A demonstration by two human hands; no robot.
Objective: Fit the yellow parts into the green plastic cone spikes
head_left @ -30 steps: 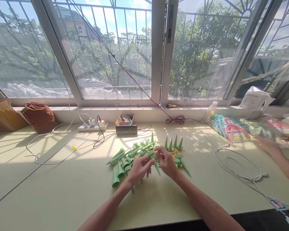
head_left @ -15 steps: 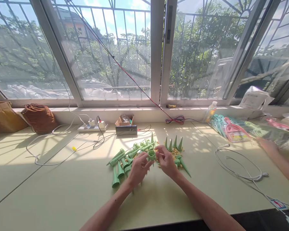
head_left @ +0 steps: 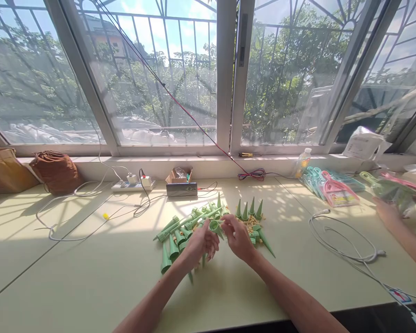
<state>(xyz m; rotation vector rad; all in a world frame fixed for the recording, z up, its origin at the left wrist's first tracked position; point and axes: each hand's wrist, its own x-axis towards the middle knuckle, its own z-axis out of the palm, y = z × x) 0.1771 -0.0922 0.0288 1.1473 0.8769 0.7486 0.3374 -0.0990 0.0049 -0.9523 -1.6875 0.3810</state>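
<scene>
A hollow green plastic spike [head_left: 215, 225] is between my hands, its round open end tilted up towards me and its tip slanting down to the right. My left hand [head_left: 201, 244] is closed with its fingers at the left side of this spike. Just right of the rim, my right hand [head_left: 239, 238] has its fingertips pinched together; whatever they hold is too small to make out. More green spikes [head_left: 173, 249] lie heaped beyond and left of my left hand. Several green cones [head_left: 252, 206] stand upright past my right hand, beside small yellowish pieces [head_left: 252, 219].
A dark phone-like device [head_left: 182, 189] leans on a small cardboard box [head_left: 179, 174]. A power strip [head_left: 133, 185] and cables lie left; a white cable [head_left: 333, 238] coils right. At far right, another person's hand [head_left: 388, 208] is beside bagged dustpans [head_left: 338, 189].
The spike has tipped so its point shows at lower right. My left fingers have shifted down and curled, and my right fingertips have moved slightly off the rim. The other person's hand moved right.
</scene>
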